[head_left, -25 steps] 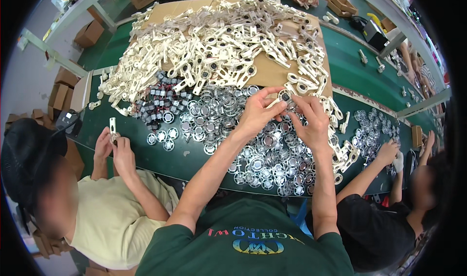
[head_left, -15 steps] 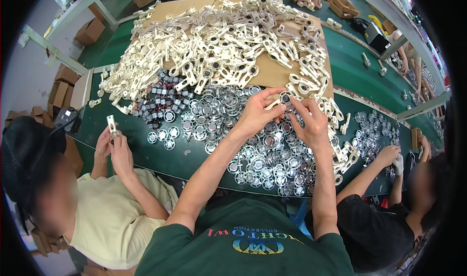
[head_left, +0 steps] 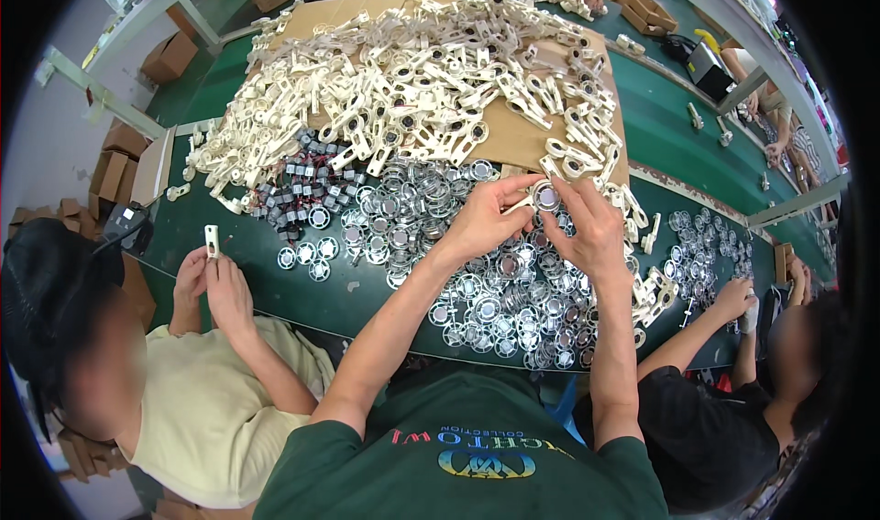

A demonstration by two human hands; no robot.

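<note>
My left hand (head_left: pixel 490 215) is closed on a cream plastic housing (head_left: pixel 519 204), its handle end between thumb and fingers. A round silver metal disc (head_left: pixel 546 196) sits at the ring end of that housing. My right hand (head_left: pixel 588 226) grips the disc at its edge with thumb and fingers, so both hands share the one piece. Under and around my hands lies a pile of loose silver discs (head_left: pixel 486 309). Beyond them spreads a large heap of cream plastic housings (head_left: pixel 394 89), many with dark round centres.
Small dark motors (head_left: pixel 307 185) with wires lie left of the discs. Flattened cardboard (head_left: pixel 518 144) is under the heap. Co-workers' hands are at the left (head_left: pixel 229 291), holding a cream housing (head_left: pixel 212 242), and at the right (head_left: pixel 733 298). A green conveyor belt (head_left: pixel 655 116) runs behind.
The piece in my hands has turned so the disc's silver face shows at the ring end. Parts on the belt at the right have shifted; the left co-worker's housing has tilted.
</note>
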